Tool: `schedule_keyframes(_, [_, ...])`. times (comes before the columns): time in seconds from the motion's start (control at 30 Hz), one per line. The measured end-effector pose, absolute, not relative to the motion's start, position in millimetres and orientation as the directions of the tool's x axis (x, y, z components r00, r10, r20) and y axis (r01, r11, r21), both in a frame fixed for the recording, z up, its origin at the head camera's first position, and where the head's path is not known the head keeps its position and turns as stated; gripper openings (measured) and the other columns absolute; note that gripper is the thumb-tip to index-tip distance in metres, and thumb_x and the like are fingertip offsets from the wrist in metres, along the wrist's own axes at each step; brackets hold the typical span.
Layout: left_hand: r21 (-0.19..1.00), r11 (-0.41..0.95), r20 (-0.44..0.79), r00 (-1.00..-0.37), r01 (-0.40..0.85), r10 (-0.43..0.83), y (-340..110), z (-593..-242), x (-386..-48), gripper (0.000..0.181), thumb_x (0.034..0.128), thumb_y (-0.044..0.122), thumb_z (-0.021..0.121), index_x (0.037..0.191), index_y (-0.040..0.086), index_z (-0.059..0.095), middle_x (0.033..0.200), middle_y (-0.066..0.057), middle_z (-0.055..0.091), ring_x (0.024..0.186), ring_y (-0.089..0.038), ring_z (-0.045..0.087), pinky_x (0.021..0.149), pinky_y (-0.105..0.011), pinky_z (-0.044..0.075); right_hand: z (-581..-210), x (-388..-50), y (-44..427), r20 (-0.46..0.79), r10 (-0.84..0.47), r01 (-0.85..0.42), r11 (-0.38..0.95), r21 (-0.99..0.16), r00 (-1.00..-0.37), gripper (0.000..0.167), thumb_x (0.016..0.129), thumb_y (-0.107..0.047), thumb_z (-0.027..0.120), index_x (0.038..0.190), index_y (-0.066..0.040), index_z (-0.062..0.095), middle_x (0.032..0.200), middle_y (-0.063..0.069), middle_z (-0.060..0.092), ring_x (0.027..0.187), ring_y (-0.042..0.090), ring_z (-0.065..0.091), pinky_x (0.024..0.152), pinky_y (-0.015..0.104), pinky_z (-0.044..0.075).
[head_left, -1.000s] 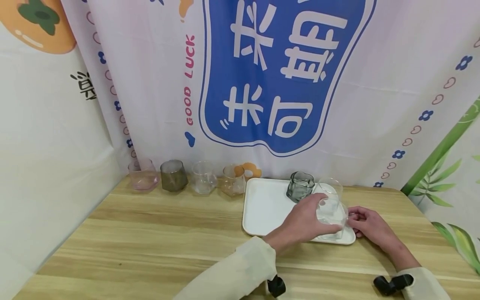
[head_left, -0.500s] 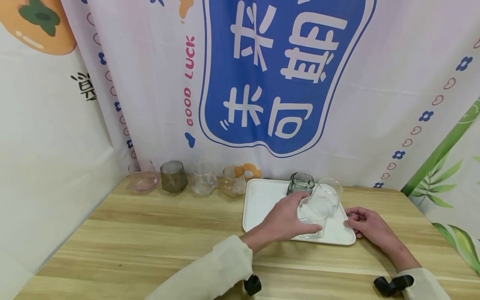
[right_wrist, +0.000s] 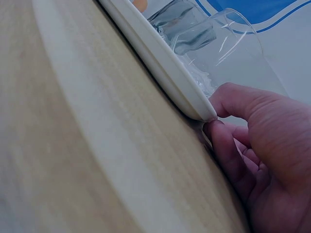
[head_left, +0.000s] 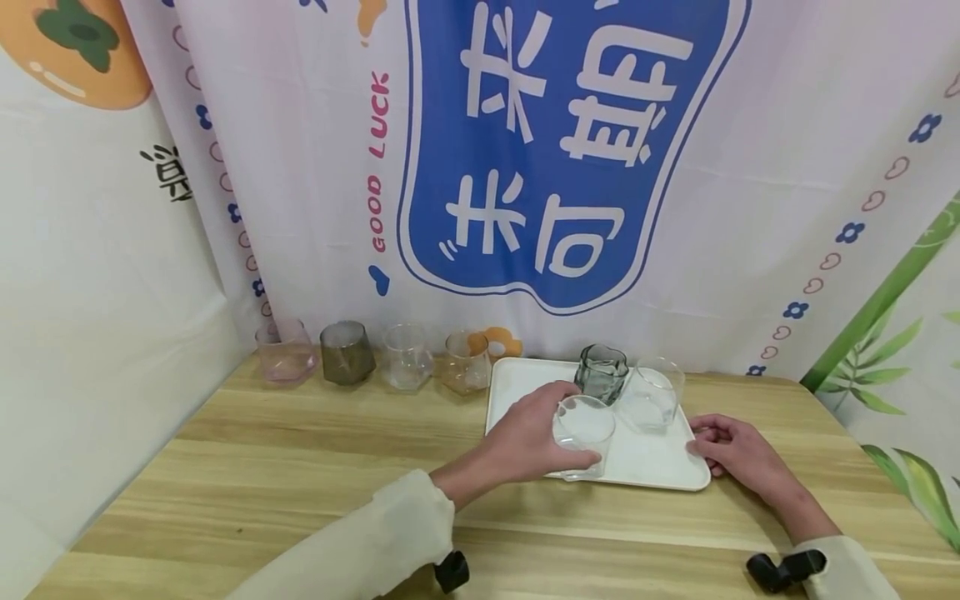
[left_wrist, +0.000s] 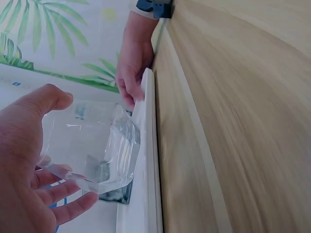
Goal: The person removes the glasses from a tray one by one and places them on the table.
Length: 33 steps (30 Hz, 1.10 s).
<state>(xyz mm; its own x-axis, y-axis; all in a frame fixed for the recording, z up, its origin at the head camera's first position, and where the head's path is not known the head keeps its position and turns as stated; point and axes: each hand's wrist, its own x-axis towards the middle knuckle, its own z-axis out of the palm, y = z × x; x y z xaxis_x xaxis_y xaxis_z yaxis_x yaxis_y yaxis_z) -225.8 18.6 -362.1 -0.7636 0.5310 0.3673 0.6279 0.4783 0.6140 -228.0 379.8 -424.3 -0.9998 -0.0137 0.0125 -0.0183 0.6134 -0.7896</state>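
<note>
My left hand (head_left: 525, 437) grips a clear drinking glass (head_left: 587, 429), thumb on one side and fingers on the other. The glass is upright over the front part of a white tray (head_left: 660, 462); whether its base touches the tray, I cannot tell. In the left wrist view, the faceted base of the glass (left_wrist: 114, 160) is close to the tray surface. My right hand (head_left: 738, 454) pinches the tray's right rim between thumb and fingers (right_wrist: 226, 145). Behind the held glass, a grey-tinted glass (head_left: 602, 373) and another clear glass (head_left: 651, 398) stand on the tray.
Left of the tray, a row of glasses stands along the back of the wooden table (head_left: 315, 483): pink (head_left: 287, 354), smoky brown (head_left: 347, 354), clear (head_left: 407, 358) and amber (head_left: 463, 364). A printed curtain (head_left: 322, 208) hangs directly behind them.
My left hand has moved left over the tray with the clear glass, from the right side to near the middle. The right hand stays at the tray's rim.
</note>
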Motion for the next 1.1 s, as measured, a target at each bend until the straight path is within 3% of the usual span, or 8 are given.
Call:
schedule_keyframes(0.43, [0.647,0.536,0.327,-0.833,0.542,0.447,-44.0,-355.7,-229.8,0.08,0.0757,0.038,0.09,0.141,0.008,0.054,0.134,-0.009,0.061,0.119,-0.026,0.059,0.099,-0.045,0.05,-423.8,-225.9,379.8,0.004,0.003,-0.002,0.628,-0.778,-1.0,0.053,0.095,-0.02,0.075,0.133,0.011,0.055,0.095,0.009,0.063,0.073,0.017,0.061,0.061,0.028,0.055])
schedule_keyframes(0.87, [0.672,0.599,0.265,-0.896,0.436,0.356,-94.5,-346.1,-233.0,0.083,0.0746,0.03,0.088,0.145,0.009,0.051,0.141,-0.008,0.059,0.122,-0.026,0.058,0.101,-0.047,0.049,-425.2,-226.7,378.9,0.0,-0.001,0.0,0.632,-0.775,-1.0,0.054,0.095,-0.021,0.075,0.134,0.011,0.055,0.096,0.01,0.063,0.074,0.017,0.061,0.061,0.028,0.055])
schedule_keyframes(1.1, [0.646,0.63,0.276,-0.901,0.432,0.335,-124.2,-347.4,-235.7,0.081,0.0757,0.027,0.085,0.145,0.006,0.049,0.141,-0.011,0.058,0.124,-0.03,0.057,0.102,-0.051,0.048,-426.0,-226.9,378.7,0.001,0.012,0.007,0.643,-0.766,-1.0,0.054,0.096,-0.022,0.075,0.134,0.01,0.055,0.098,0.01,0.064,0.074,0.017,0.062,0.061,0.028,0.055])
